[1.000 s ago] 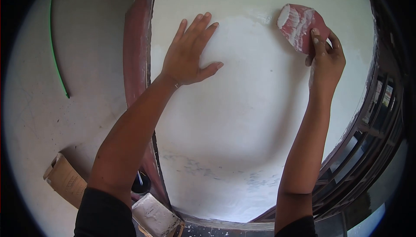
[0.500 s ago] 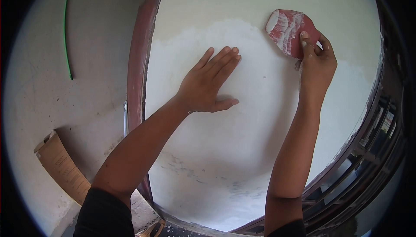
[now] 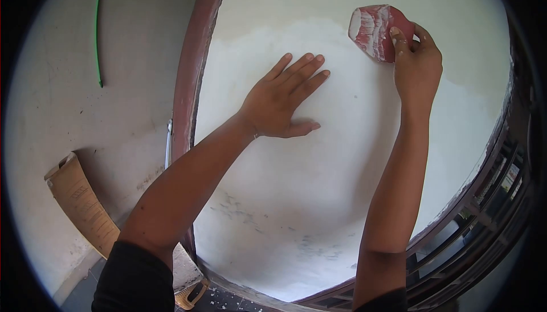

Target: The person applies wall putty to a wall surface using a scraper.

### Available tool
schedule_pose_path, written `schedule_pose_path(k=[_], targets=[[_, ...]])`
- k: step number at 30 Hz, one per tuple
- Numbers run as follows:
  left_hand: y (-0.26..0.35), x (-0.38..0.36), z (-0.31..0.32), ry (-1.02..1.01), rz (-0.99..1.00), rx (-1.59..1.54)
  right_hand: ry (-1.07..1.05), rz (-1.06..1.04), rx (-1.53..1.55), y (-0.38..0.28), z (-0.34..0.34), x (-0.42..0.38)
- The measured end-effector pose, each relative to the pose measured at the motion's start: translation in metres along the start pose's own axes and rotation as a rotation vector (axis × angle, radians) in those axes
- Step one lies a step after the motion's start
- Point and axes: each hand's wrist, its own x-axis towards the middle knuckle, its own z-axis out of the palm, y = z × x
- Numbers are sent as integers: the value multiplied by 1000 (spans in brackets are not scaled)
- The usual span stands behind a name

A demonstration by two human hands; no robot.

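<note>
My left hand [image 3: 279, 95] lies flat on the white patch of the wall panel [image 3: 296, 169], fingers apart and nothing under them that shows. Up and to its right, my right hand [image 3: 419, 72] grips a flat red putty scraper [image 3: 373, 33] by its right side, thumb on the near face. White putty is smeared in ridges over the scraper's left half. The scraper is at the panel's surface, near the upper border of the white patch; whether its edge touches cannot be told. Several dark marks dot the lower panel.
A dark red frame post [image 3: 185, 72] borders the panel on the left. Dark window bars [image 3: 478, 215] curve along the lower right. A brown cardboard piece [image 3: 82, 204] leans at lower left, and a green strip [image 3: 98, 27] hangs on the left wall. White specks lie on dark floor tiles [image 3: 228, 300].
The view has shifted slightly, so the panel appears farther right. My left hand stays flat on it. The scraper in my right hand has tilted a little and appears slightly higher.
</note>
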Motion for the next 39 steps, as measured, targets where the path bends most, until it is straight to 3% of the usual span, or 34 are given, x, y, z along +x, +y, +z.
schedule_pose_path(k=[2, 5, 8, 10, 12, 16, 18, 22, 26, 30, 32, 36, 39], targets=[[0, 1, 0, 5, 6, -2, 3, 51, -18, 10, -15, -1], [1, -1, 1, 10, 8, -2, 97, 157, 256, 30, -28, -4], [0, 0, 1, 12, 8, 6, 72, 141, 437, 10, -23, -6], [1, 0, 0, 7, 8, 7, -34, 135, 372, -9, -17, -6], [2, 0, -1, -22, -12, -20, 55, -7, 88, 5, -5, 2], [1, 0, 0, 18, 19, 14, 98, 101, 55, 31, -29, -5], [2, 0, 0, 5, 13, 13, 201, 188, 399, 43, -38, -10], [2, 0, -1, 2, 13, 12, 160, 163, 602, 18, -33, -10], [3, 1, -2, -23, 1, 26, 30, -2, 221, -19, 2, 3], [2, 0, -1, -20, 4, 32, 91, 23, 33, -2, 5, 6], [2, 0, -1, -21, 2, 27, 170, 161, 138, 15, -14, -1], [2, -2, 1, -26, -18, -25, 230, 238, 413, 14, -29, -13], [1, -1, 0, -21, -1, 15, 68, 173, 498, -8, -12, -11]])
